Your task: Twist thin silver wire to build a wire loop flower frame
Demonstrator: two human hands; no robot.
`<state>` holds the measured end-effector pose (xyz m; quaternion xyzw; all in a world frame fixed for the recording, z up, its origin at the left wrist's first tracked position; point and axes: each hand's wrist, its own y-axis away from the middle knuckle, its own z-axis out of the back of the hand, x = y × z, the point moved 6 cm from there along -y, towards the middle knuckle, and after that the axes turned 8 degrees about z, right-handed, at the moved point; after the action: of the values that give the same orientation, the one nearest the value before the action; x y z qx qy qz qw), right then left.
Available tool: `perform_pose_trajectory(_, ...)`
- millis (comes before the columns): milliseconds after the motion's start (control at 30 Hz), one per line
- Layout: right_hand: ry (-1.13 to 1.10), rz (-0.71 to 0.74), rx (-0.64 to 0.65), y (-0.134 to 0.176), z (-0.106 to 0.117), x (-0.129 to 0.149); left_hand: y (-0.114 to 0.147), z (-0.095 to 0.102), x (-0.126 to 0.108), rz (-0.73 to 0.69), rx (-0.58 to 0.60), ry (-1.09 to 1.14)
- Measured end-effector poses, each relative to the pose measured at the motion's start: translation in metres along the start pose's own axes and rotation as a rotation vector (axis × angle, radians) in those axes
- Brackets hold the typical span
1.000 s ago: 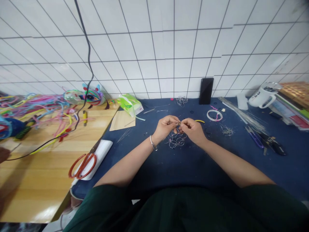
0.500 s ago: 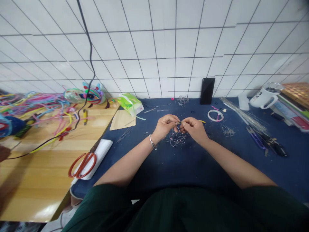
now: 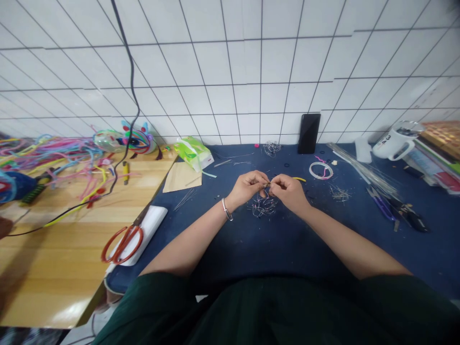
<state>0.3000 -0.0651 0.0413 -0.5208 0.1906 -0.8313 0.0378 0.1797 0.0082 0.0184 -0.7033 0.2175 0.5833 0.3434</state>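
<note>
Over the dark blue tabletop, my left hand (image 3: 247, 186) pinches one end of a short thin wire (image 3: 267, 185), its fingers closed. My right hand (image 3: 289, 193) is closed in a pinch on the same piece, and the two sets of fingertips nearly meet. The wire's exact shape is too small to make out. Just below the fingers lies a loose tangle of thin silvery wires (image 3: 263, 206) with small pink spots; whether it joins the held piece I cannot tell. A yellow strip (image 3: 299, 179) shows behind my right hand.
Right of my hands lie a white ring coil (image 3: 321, 170), wire clippings (image 3: 339, 193), purple-handled pliers (image 3: 383, 206) and a mug (image 3: 397, 143). A phone (image 3: 308, 133) leans on the wall. Orange scissors (image 3: 122, 244) lie left; another person's hand (image 3: 5, 226) shows at the left edge.
My fingertips have shifted slightly around the thin wire, more of which shows between them. The view has tilted a little; the other things stay where they were.
</note>
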Motion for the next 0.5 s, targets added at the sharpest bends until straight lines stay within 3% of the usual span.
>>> perform_pose_trajectory(267, 0.115, 0.082, 0.029, 0.001, -0.003, -0.004, -0.005, 0.013, 0.015, 0.203, 0.215, 0.057)
perform_pose_trajectory(400, 0.210, 0.177, 0.028, 0.002, -0.006, -0.002, -0.007, 0.021, 0.015, 0.186, 0.231, 0.074)
perform_pose_trajectory(500, 0.256, 0.303, 0.030, 0.004, -0.010, 0.002, -0.011, 0.034, 0.014, 0.141, 0.177, 0.070)
